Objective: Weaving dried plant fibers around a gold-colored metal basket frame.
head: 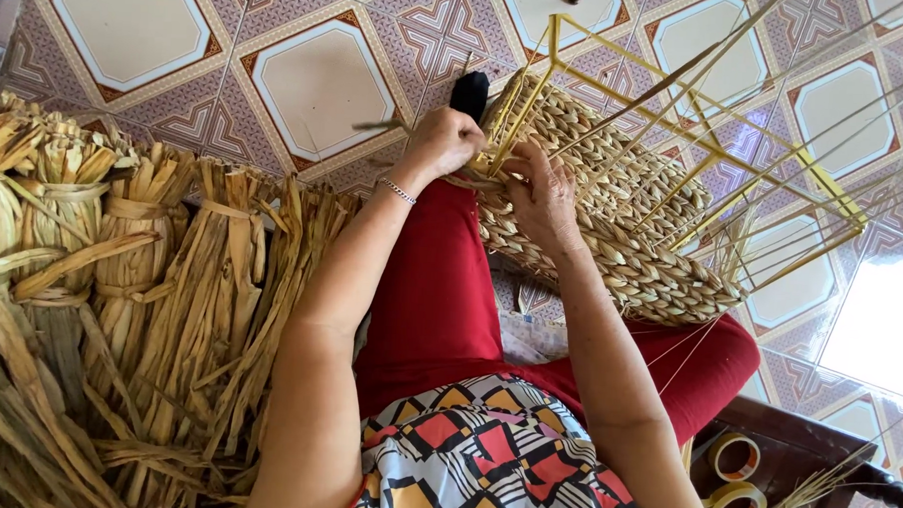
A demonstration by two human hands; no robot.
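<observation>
Two hands weave a braided basket across the lap, above a patterned tile floor.

The tile floor (317, 99) spreads far; bundles of dried straw (120, 303) heap at the left. The half-woven basket (613, 220) lies on the red trousers (430, 283), its yellow wire frame (696, 142) jutting right with loose strands. The left hand (443, 142) has its fingers clamped on a braid at the basket's near rim; the right hand (541, 199) presses flat, fingers together, on the weave. Tape rolls (734, 474) sit near right. Likely risk: slack grip lets the braid loosen, or the tilted basket slides off the knee.
</observation>
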